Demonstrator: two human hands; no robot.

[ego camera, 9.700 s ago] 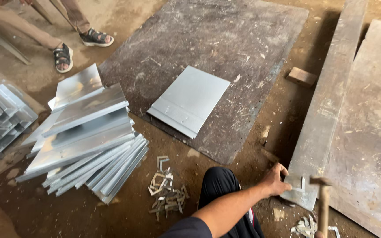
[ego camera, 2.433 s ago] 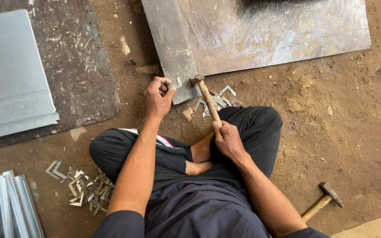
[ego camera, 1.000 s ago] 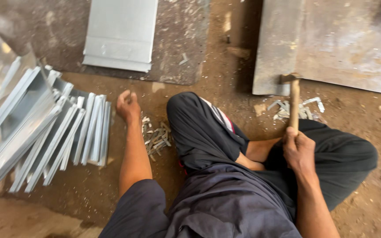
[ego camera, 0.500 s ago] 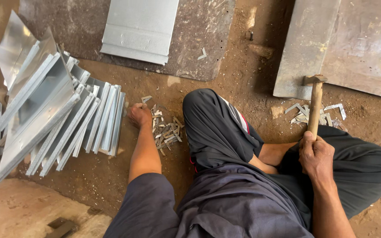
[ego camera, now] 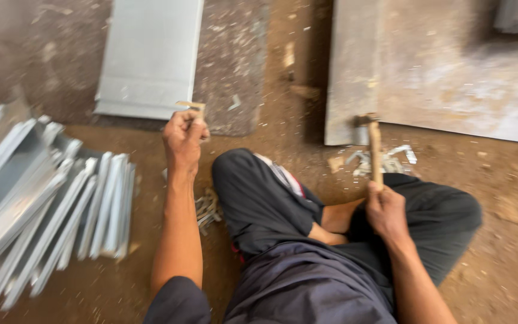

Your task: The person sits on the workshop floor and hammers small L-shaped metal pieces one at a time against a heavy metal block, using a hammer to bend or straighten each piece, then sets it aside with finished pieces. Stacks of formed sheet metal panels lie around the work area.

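Your left hand (ego camera: 182,137) is raised off the ground, fingers pinched on a small bent metal clip (ego camera: 192,106) that juts out above your knuckles. Your right hand (ego camera: 386,210) is closed round the wooden handle of the hammer (ego camera: 374,150); its long axis runs away from you, the head resting at the near edge of the steel plate (ego camera: 451,78). The clip lies to the left of that plate, with your raised knee between, so the left hand is plainly the nearer one to it. More loose clips (ego camera: 207,207) lie on the dirt by your left leg. Stacked sheet-metal profiles (ego camera: 61,198) lie on the ground further left.
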